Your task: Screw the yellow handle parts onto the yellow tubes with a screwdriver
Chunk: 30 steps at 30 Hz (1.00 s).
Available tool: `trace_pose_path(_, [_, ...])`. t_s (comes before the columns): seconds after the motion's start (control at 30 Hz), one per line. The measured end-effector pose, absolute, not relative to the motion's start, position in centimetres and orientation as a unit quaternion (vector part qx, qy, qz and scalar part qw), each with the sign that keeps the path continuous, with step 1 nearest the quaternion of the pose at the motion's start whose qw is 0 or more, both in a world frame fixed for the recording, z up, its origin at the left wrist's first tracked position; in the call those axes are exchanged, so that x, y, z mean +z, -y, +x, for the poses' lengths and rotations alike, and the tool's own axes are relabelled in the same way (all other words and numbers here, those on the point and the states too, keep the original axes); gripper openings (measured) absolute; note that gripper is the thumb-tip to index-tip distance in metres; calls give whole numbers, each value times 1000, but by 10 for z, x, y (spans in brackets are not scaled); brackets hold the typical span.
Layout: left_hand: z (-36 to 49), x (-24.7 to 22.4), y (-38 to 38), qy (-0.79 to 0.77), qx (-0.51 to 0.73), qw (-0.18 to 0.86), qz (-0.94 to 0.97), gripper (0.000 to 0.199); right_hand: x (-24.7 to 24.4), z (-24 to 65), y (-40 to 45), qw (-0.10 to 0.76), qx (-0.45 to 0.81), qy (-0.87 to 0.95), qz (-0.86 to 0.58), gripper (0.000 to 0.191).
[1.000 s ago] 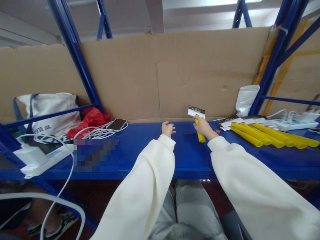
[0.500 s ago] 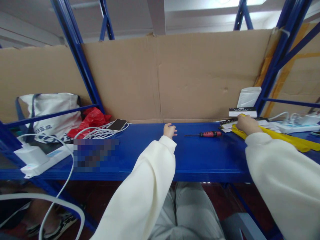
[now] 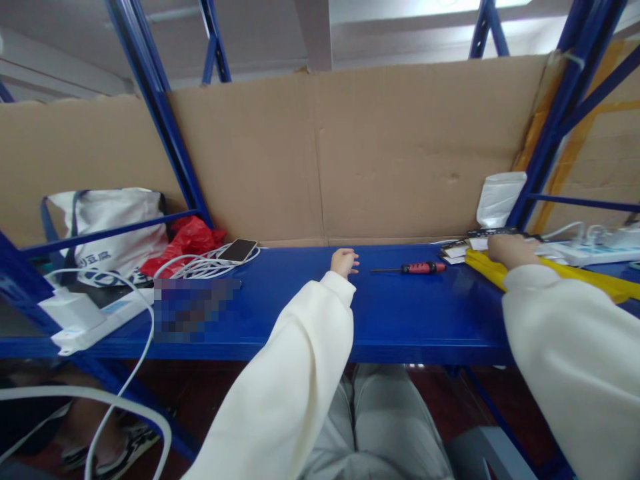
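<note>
Near the middle of the blue table (image 3: 300,313), my left hand (image 3: 345,262) hovers with its fingers loosely curled and apart, holding nothing. To its right lies a red and black screwdriver (image 3: 423,268), its shaft pointing left. My right hand (image 3: 513,250) is at the right, over the papers (image 3: 456,251) and beside the yellow plastic (image 3: 490,270). Its fingers are hidden behind the back of the hand, so its grip does not show. A white pouch (image 3: 500,200) leans upright against the cardboard behind it.
At the left are a phone (image 3: 239,251) on coiled white cables, a red bag (image 3: 193,240), a white cloth bag (image 3: 117,227) and a power strip (image 3: 100,327). Another power strip (image 3: 590,252) is at the right. A person's shoe (image 3: 133,453) shows below left.
My right hand has moved slightly right and down. The black and white box that stood upright by it now appears flat or lowered. The view has shifted a little.
</note>
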<state>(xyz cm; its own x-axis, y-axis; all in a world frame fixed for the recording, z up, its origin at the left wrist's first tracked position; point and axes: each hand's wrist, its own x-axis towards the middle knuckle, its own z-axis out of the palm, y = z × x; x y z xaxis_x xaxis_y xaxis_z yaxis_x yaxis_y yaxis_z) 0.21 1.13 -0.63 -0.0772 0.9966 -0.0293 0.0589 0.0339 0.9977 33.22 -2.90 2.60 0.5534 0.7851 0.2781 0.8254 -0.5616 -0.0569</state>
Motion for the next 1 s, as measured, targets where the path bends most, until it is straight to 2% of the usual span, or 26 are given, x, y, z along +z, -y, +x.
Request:
trace_pose_path(0.1, [3, -8, -11, -545, 440, 444, 559, 22, 34, 308, 30, 118, -95, 462, -874, 46])
trace_pose_path(0.23, [7, -14, -10, -545, 357, 360, 668, 18, 27, 283, 26, 198, -148, 492, -835, 49])
trace_pose_path(0.47, [7, -20, -3, -479, 250, 163, 825, 25, -12, 303, 1, 196, -161, 650, -717, 35])
trace_pose_path(0.67, [6, -19, -5, -461, 244, 115, 846, 28, -20, 320, -9, 194, -129, 652, -721, 34])
trace_pose_path(1.0, [6, -18, -3, -465, 231, 107, 848, 29, -25, 327, -14, 203, -130, 658, -713, 33])
